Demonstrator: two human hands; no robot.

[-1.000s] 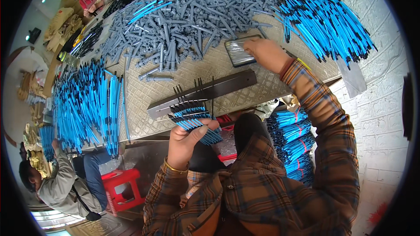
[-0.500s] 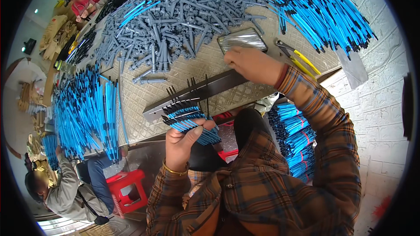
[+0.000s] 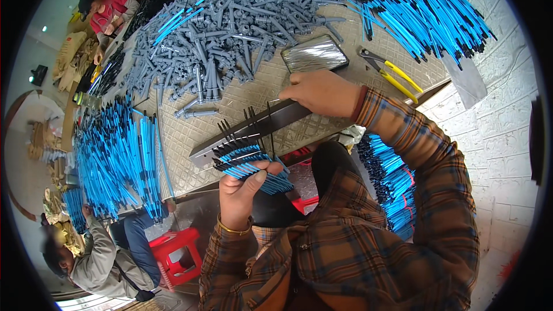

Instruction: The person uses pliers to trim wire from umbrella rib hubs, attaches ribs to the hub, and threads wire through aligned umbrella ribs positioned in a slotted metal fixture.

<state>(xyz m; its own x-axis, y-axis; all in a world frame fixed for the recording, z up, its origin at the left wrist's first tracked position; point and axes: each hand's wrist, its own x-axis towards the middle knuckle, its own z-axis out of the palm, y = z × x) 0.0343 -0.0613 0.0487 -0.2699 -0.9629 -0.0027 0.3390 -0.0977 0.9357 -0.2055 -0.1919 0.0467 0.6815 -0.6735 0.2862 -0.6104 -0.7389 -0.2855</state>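
Observation:
My left hand (image 3: pixel 237 198) is closed round a fanned row of thin blue tubes with black ends (image 3: pixel 242 158), thumb pressed across them. The black ends point up toward a long dark bar (image 3: pixel 285 116) lying along the table's near edge. Over the bar's right part, my right hand (image 3: pixel 325 93) is closed in a pinch, and a thin silvery pin (image 3: pixel 274 101) sticks out from its fingertips toward the left. Just beyond that hand sits a shallow dark box (image 3: pixel 315 55) full of silvery pins.
A big heap of grey plastic parts (image 3: pixel 230 29) covers the table's far side. Blue tubes (image 3: pixel 417 11) pile up at right, with more (image 3: pixel 112 161) at left. Yellow-handled pliers (image 3: pixel 391 75) lie near the right edge. Two people work at left, near a red stool (image 3: pixel 175 256).
My right hand has drawn back from the box, moving left and nearer, and a pin now shows at its fingertips. My left hand keeps its hold on the tubes.

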